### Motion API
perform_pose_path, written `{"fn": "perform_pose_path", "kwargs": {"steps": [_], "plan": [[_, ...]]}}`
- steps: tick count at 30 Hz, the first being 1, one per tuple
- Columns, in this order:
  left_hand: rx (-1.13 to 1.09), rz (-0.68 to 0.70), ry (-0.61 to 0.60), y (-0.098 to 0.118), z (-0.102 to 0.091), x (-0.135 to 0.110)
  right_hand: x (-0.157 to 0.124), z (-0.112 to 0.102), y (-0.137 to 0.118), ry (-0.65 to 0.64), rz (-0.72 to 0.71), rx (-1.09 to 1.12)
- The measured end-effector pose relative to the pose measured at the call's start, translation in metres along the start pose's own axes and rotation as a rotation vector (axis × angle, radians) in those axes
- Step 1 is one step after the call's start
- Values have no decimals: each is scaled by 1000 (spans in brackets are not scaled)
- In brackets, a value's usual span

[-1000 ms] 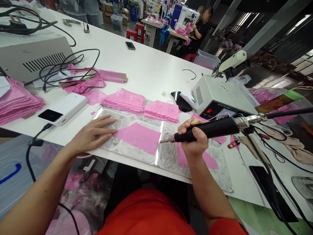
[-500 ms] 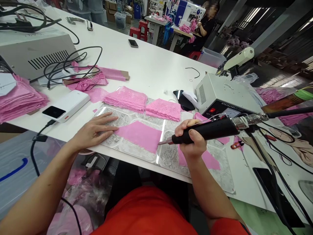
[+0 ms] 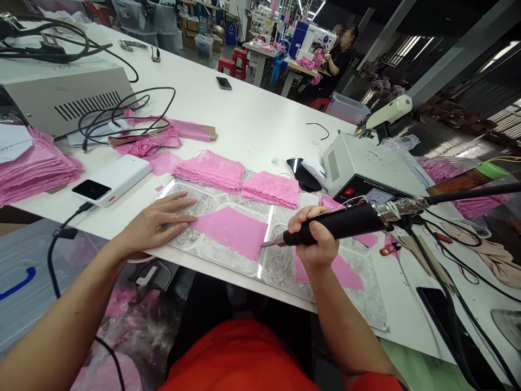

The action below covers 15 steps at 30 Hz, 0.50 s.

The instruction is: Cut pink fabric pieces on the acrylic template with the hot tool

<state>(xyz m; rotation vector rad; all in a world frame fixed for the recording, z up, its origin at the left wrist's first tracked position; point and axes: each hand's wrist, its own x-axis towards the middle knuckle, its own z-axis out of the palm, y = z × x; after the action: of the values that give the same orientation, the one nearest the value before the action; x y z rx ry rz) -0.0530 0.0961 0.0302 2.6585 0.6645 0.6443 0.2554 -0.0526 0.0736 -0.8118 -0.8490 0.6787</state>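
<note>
Your tool tip [image 3: 272,241] has slid a bit further down the right edge of that pink cloth piece [image 3: 232,232] since a second ago, while your left hand [image 3: 160,220] hasn't really budged, so I'd guess you're partway along that edge. The cloth's lying flat on the grey-patterned board [image 3: 280,269] in front of you. Your right hand [image 3: 315,239] has its fingers wrapped round the black-handled tool [image 3: 350,221]; your left fingers are loosely spread, palm down, gripping nothing, fingertips at the cloth's left corner. One pink stack [image 3: 209,171] and a smaller stack [image 3: 271,190] sit just beyond it. What's in the way: your right hand and wrist partly hide another pink piece [image 3: 345,271], and the tool covers some of the grey box's front panel [image 3: 362,187].
</note>
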Motion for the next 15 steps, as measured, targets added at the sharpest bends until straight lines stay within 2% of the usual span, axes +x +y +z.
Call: {"fn": "perform_pose_path", "kwargs": {"steps": [6,15], "plan": [[-14,-17,-6,0,1,-2,7,-1,-2,117,-81,-25],[-11,21,5,-4,2,-4,8,1,4,105,-104,-83]]}}
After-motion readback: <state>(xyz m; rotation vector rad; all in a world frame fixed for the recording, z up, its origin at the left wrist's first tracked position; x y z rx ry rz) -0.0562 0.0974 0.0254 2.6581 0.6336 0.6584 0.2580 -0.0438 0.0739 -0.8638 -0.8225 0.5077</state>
